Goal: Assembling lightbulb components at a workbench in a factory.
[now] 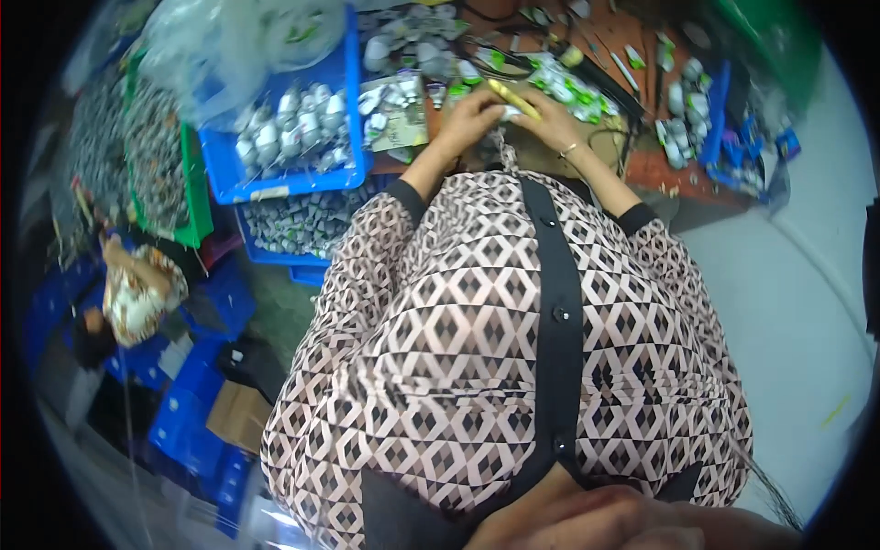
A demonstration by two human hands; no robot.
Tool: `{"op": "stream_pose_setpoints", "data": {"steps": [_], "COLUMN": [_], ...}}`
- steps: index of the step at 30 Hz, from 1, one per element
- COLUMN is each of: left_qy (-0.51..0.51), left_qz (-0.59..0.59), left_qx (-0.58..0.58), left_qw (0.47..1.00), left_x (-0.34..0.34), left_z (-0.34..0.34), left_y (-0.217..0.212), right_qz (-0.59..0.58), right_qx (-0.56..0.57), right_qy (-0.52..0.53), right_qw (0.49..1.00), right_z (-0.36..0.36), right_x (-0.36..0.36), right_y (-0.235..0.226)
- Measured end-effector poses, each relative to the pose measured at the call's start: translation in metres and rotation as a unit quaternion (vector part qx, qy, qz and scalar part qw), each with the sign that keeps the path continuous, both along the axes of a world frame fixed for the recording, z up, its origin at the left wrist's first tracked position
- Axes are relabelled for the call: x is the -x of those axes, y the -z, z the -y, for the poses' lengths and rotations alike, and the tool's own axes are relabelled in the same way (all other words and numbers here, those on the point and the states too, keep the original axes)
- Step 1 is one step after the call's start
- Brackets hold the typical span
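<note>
Both of my hands meet over a brown mat [600, 151] at the near edge of the worktable. My right hand [553, 122] is closed round a slim yellow stick-shaped tool [513, 98], which slants up and to the left; its working end cannot be made out. My left hand [469, 121] is pinched just beside it, at a small white piece [510, 112] between the hands, mostly covered by my fingers. Just beyond my hands lies a heap of small white and green pieces [573, 90]. Several loose grey-white caps [435, 62] lie on the table to the far left of it.
At my left, a blue crate [275, 191] holds white-and-grey bulb-shaped parts, with another full blue bin [302, 229] below. A green crate [197, 197] of grey parts stands farther left, near another person [142, 293]. More bulb-shaped parts [683, 119] sit at the right.
</note>
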State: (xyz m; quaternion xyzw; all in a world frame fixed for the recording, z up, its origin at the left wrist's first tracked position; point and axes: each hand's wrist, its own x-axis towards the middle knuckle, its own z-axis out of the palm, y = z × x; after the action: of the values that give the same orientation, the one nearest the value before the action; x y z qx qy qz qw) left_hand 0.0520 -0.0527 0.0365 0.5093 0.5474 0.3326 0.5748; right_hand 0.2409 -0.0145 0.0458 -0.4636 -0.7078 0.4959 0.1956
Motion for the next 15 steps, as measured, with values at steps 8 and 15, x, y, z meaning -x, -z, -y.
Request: {"op": "stream_pose_setpoints", "data": {"steps": [8, 15], "left_qy": [-0.017, -0.078], "left_qz": [0.104, 0.183], "left_qx": [0.009, 0.102], "left_qw": [0.994, 0.975], "left_x": [-0.055, -0.057], "left_z": [0.029, 0.024], "left_y": [0.028, 0.044], "right_qz": [-0.012, -0.201], "right_qx": [0.281, 0.415], "right_qy": [0.193, 0.32], "right_qw": [0.94, 0.828], "right_z": [0.029, 0.031], "right_x": [-0.026, -0.021], "right_y": [-0.003, 0.011]}}
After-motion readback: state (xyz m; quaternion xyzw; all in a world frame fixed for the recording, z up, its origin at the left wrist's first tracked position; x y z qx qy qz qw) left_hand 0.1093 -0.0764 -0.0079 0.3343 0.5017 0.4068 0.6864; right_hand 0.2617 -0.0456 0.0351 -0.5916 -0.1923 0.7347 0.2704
